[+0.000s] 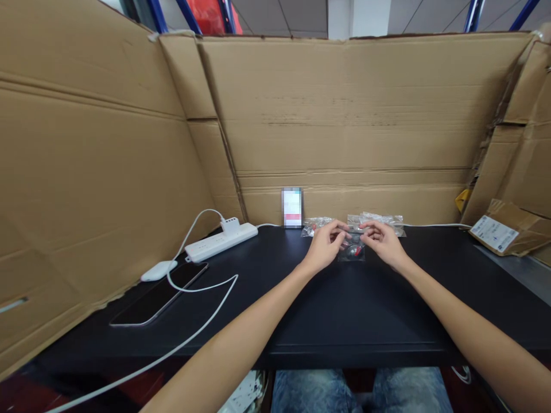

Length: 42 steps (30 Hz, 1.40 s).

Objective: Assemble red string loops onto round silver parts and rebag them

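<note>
A small clear plastic bag with a red and black item inside lies on the black table between my hands. My left hand is at its left edge, fingers loosely bent and the thumb apart from them. From the other side my right hand mirrors it, its fingers curved and slightly spread, with no grip showing. Whether the fingertips touch the bag I cannot tell. Behind my left hand is another clear bag with something reddish in it. More clear bags lie beyond my right hand.
A phone with a lit screen leans against the cardboard wall. To the left are a power strip, a white charger, a dark phone and a looping white cable. A labelled brown package sits at right.
</note>
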Tool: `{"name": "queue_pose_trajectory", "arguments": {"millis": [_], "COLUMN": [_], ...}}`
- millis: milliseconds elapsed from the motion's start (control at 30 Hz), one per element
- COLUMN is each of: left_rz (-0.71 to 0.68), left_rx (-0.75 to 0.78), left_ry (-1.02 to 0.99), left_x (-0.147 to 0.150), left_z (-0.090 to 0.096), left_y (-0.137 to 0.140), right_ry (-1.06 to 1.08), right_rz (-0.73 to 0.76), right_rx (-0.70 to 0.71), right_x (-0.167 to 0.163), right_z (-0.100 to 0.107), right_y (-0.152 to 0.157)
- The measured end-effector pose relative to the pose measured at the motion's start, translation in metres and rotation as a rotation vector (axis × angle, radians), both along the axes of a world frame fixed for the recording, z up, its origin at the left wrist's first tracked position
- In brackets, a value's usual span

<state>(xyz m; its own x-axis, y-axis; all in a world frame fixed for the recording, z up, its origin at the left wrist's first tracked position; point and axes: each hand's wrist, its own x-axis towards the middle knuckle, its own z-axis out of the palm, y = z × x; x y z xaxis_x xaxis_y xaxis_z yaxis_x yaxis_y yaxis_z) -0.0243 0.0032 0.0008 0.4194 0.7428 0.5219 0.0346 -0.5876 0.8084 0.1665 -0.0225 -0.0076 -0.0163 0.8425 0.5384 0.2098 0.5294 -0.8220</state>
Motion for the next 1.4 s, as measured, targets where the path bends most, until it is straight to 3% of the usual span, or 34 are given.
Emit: {"name": "queue_pose_trajectory", "arguments": {"millis": [233,600,733,1000,1400], "left_rz": [-0.092,-0.04,0.013,-0.003,0.007], "left_rx": [0.003,0.074,0.164,0.124,0.205], "left_ry": [0.042,0.136,0.146,0.118,0.294], "left_x": [-0.003,-0.006,-0.004,-0.004,-0.001], "left_z": [0.002,0.006,0.002,-0.003,0.001], "left_y": [0.004,0.007,0.005,0.004,-0.006], "right_ry": [-0.013,0.021,0.031,-0.194,-0.414], "right_rz": [0.003,0.017,-0.038,-0.019,-0.052], "right_rx": [0.012,-0.081,-0.02,-0.011,0.112], "right_x": [-0.002,-0.001,-0.002,0.004,0.0], "right_z": [0.004,0.003,0.0,-0.012,-0.004], "right_y": [-0.007,-0.007,-0.004,0.008,-0.006]}}
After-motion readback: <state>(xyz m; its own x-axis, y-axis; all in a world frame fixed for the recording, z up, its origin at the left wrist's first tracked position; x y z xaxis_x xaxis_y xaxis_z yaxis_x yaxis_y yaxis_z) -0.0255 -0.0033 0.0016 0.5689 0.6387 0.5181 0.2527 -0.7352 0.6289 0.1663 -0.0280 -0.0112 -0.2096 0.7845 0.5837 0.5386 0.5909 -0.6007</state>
